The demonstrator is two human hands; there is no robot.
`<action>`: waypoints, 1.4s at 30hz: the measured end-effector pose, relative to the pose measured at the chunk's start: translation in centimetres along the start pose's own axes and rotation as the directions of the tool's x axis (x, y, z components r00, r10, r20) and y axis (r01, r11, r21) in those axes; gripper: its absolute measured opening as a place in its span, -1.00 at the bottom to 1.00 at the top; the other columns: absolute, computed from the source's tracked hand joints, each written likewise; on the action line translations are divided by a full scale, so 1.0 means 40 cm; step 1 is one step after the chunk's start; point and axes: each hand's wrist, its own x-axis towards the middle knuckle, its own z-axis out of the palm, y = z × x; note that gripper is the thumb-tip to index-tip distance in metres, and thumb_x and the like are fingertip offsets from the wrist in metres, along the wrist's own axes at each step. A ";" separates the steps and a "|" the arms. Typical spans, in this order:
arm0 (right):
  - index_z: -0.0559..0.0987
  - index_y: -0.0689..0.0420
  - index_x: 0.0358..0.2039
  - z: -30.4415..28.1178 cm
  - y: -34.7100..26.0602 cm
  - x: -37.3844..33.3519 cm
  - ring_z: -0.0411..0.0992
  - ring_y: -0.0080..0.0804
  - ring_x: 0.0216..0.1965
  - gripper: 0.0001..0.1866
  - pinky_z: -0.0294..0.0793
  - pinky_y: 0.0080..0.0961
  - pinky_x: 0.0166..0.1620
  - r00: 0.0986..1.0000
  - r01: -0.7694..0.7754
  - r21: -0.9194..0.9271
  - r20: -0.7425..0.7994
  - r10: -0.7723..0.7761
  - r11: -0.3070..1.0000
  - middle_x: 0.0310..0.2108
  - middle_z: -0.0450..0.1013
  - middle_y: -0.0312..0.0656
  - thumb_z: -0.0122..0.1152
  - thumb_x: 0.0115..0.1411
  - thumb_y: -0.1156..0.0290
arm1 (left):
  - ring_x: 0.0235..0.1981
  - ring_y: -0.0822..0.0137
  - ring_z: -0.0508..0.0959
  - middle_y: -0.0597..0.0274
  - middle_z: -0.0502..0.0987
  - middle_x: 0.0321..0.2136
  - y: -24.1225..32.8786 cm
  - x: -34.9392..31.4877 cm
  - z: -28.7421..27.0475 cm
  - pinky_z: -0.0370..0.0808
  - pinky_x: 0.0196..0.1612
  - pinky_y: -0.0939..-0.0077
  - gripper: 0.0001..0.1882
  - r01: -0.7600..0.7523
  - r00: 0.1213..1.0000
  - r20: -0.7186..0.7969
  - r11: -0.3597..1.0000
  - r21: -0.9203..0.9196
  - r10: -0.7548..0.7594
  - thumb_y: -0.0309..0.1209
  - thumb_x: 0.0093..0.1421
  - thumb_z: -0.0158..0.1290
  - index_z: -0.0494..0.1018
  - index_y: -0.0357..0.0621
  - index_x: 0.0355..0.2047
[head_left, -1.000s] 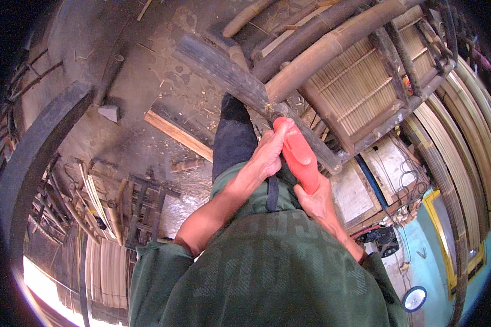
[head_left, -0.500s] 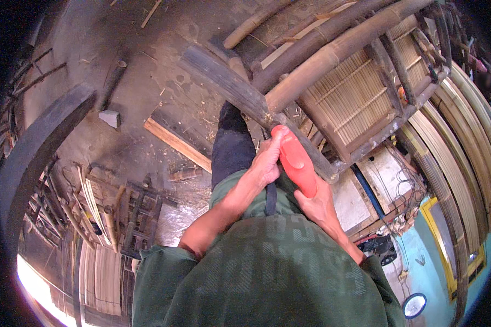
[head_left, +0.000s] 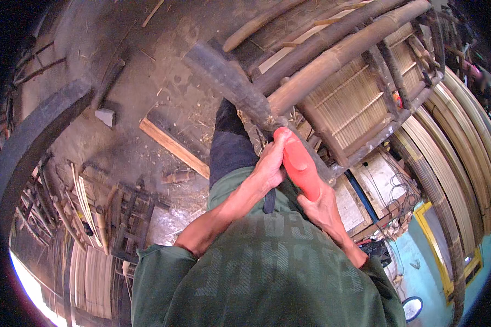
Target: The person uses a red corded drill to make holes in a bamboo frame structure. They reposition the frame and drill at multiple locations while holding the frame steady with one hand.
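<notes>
An orange-red plastic bottle (head_left: 304,173) with a rounded hollow in its side lies slanted in front of my body. My right hand (head_left: 323,205) is closed around its lower end, the thumb along the side. At the narrower far end, my left hand (head_left: 269,165) grips with thumb and fingers; the fingertips are partly hidden behind it. Just beyond the bottle's tip is the end joint of a bamboo frame (head_left: 333,66), where a thick dark pole (head_left: 223,76) crosses.
A slatted bamboo panel (head_left: 343,106) fills the frame at right. Long bamboo strips (head_left: 439,163) curve along the right side. A split bamboo piece (head_left: 172,146) and a grey block (head_left: 106,116) lie on the dirt floor. Dark bamboo frames (head_left: 133,218) stand at left.
Both hands keep their hold on the bottle, which sits slightly farther right and lower in the picture. The surroundings have shifted slightly as the view moved.
</notes>
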 end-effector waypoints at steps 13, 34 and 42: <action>0.43 0.18 0.03 -0.050 0.020 0.038 0.50 0.01 -0.14 -0.43 0.42 -0.28 -0.05 0.986 0.167 -0.034 0.016 -0.166 0.985 -0.23 0.50 0.12 0.14 -0.09 0.46 | -0.31 0.13 0.55 0.08 0.49 -0.37 0.001 0.054 -0.021 0.53 -0.07 0.05 -0.58 -0.029 0.993 0.114 0.997 -0.071 0.037 -0.02 0.21 0.05 0.32 -0.13 -0.22; 0.45 0.29 -0.05 -0.164 -0.083 -0.141 0.49 -0.31 -0.12 -0.50 0.41 -0.38 -0.01 0.994 0.109 -0.086 0.023 -0.107 0.990 -0.21 0.50 -0.01 0.18 -0.10 0.56 | -0.26 0.21 0.57 0.09 0.55 -0.33 -0.008 -0.133 0.183 0.50 -0.05 0.24 -0.62 -0.003 0.985 0.172 0.998 -0.067 0.015 -0.10 0.19 0.11 0.39 -0.16 -0.21; 0.35 0.23 0.02 -0.175 0.099 -0.024 0.52 -0.33 -0.40 -0.43 0.52 -0.50 -0.49 0.993 0.114 0.703 -0.051 -0.111 0.702 -0.30 0.48 -0.16 0.20 -0.03 0.34 | 0.12 0.28 0.34 0.16 0.37 0.08 0.050 -0.141 0.180 0.28 0.13 0.20 -0.36 -0.265 0.914 0.382 0.915 0.305 0.137 0.13 0.28 -0.14 0.26 -0.13 0.12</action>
